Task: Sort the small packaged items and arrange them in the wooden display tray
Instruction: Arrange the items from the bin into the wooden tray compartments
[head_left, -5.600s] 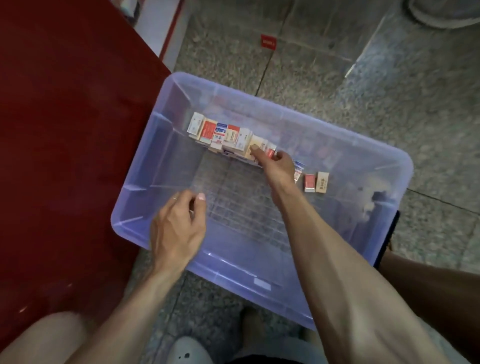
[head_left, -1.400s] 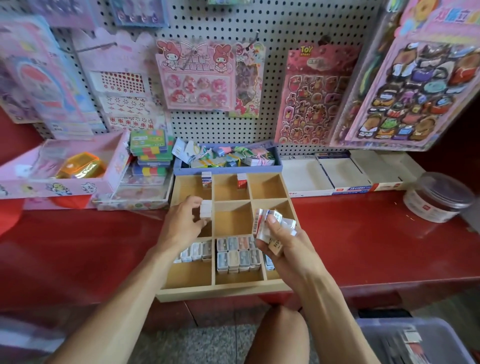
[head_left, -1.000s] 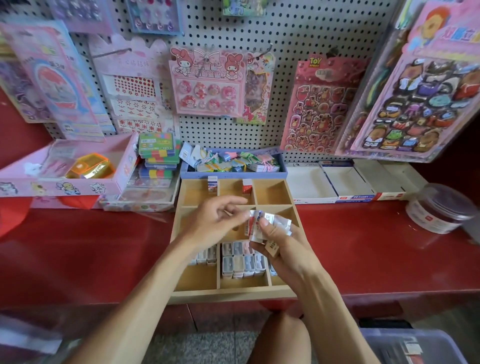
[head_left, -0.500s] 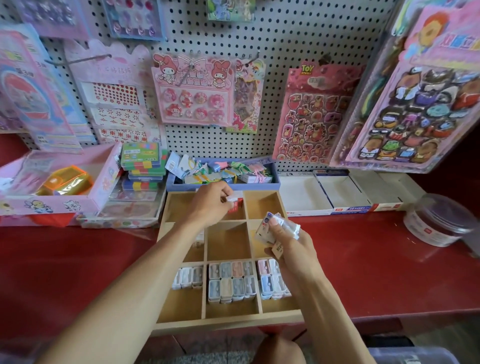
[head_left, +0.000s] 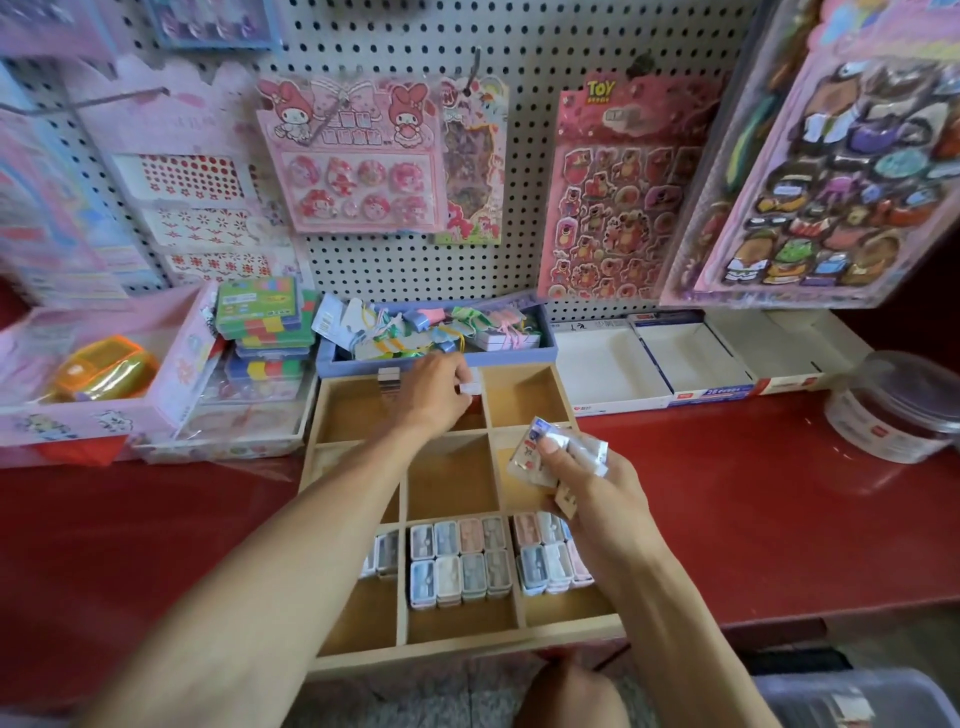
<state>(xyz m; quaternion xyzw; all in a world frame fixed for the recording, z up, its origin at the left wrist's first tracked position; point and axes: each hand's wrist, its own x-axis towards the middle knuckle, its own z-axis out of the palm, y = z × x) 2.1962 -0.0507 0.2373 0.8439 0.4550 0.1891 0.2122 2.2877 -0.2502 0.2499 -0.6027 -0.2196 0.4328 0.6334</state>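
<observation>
The wooden display tray (head_left: 402, 631), split into nine compartments, lies on the red counter. My left hand (head_left: 434, 392) reaches into its back middle compartment and pinches one small white packaged item (head_left: 469, 387). Above the tray's right middle compartment, my right hand (head_left: 592, 486) grips a bundle of small packaged items (head_left: 553, 449). Pastel packaged items (head_left: 460, 558) stand in rows in the front compartments. One small pack (head_left: 388, 378) stands in the back left compartment.
A blue box of clips (head_left: 436, 338) sits behind the tray. White open boxes (head_left: 649, 364) and a round clear tub (head_left: 898, 408) stand to the right, pink boxes (head_left: 98, 364) and coloured cases to the left. Sticker sheets hang on the pegboard. A plastic bin (head_left: 852, 699) is below right.
My left hand took an item from the bundle in my right hand and carried it to the tray's back middle compartment. The view has moved closer.
</observation>
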